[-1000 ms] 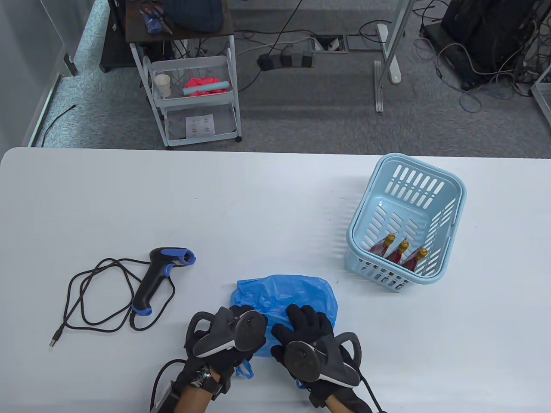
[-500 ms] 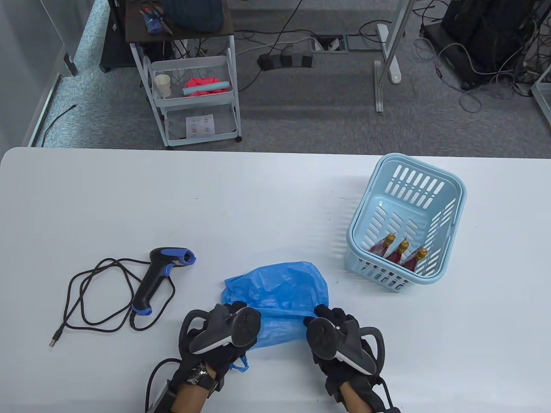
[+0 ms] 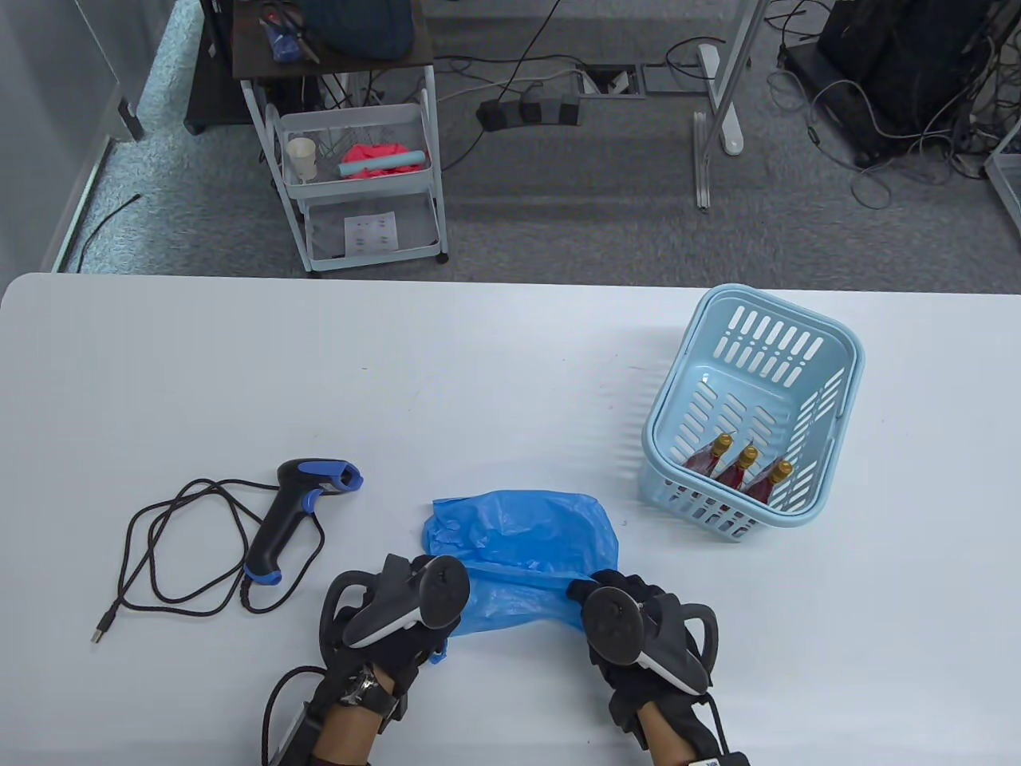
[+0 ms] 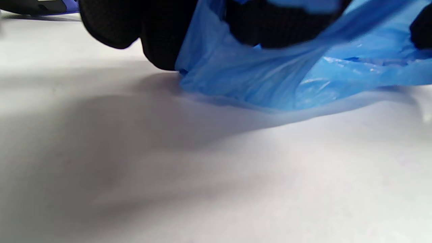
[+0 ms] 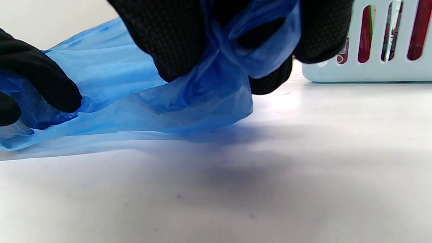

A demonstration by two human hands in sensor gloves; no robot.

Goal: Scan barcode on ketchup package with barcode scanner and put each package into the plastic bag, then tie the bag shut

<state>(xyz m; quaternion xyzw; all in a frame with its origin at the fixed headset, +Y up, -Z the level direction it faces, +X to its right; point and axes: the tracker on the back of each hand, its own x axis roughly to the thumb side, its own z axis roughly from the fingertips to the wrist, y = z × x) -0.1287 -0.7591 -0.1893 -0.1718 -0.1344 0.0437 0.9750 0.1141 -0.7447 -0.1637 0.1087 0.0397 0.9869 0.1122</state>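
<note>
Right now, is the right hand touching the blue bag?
Touching. The right wrist view shows the right hand with its fingers pinching a bunched fold of the blue plastic bag.

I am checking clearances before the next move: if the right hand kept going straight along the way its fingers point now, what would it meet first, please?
Probably only more of the blue plastic bag, which the right hand already pinches at its near edge. Beyond that, bare table; the basket lies off to the right, though depth is unclear.
</note>
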